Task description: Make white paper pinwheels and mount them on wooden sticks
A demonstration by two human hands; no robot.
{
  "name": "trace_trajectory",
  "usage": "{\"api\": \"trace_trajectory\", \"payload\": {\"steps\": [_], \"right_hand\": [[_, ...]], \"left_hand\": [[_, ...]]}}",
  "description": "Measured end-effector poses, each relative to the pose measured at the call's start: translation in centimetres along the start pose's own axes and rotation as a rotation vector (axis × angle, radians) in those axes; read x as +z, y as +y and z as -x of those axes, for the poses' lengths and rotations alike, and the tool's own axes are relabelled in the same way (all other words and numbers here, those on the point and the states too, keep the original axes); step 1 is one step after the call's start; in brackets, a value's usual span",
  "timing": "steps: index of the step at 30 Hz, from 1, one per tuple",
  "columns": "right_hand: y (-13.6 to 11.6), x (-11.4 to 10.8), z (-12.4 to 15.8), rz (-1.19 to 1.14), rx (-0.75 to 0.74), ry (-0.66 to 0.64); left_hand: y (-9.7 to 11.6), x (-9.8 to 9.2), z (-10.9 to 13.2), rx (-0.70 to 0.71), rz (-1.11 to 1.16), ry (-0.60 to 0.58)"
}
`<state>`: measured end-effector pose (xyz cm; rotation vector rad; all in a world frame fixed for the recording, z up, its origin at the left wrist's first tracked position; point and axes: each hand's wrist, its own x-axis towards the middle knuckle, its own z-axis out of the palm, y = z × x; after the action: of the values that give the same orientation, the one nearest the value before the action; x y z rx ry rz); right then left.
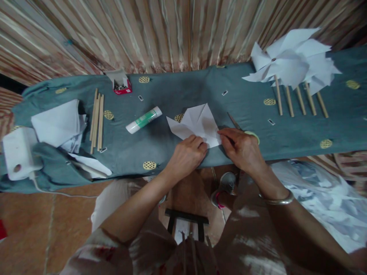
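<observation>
A cut and folded sheet of white paper (197, 120) lies at the middle of the cloth-covered table. My left hand (189, 152) is closed at its near edge, with fingers curled onto the paper. At the sheet's right corner, my right hand (241, 147) pinches the edge between thumb and forefinger. Scissors (234, 121) lie just beyond my right hand, which partly hides their pale yellow-green handle. To the left of the paper is a green and white glue stick (144, 120), lying on its side.
Several paper pinwheels (289, 57) on wooden sticks lie at the far right. On the left are loose wooden sticks (97, 120), stacked white paper (57, 122), a white power adapter (20, 152) and an open red box (122, 84) of small metal pieces. A bag of paper scraps (323, 198) stands below right.
</observation>
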<state>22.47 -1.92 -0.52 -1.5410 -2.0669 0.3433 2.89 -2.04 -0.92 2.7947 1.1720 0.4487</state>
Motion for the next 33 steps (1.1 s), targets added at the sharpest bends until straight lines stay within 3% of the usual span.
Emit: {"api": "trace_trajectory", "payload": {"steps": [8,17,33], "right_hand": [[2.0,-1.3,0.1,-0.324,0.22,-0.239],[2.5,-2.3,0.2,-0.464,0.074,-0.383],[1.6,-0.5,0.8,-0.077,-0.187,-0.241]], "left_hand": [[-0.1,0.0,0.6,0.006,-0.01,0.06],[0.1,-0.3,1.7,0.039,0.079,0.09],[0.3,0.0,1.8,0.053,0.133,0.02]]}}
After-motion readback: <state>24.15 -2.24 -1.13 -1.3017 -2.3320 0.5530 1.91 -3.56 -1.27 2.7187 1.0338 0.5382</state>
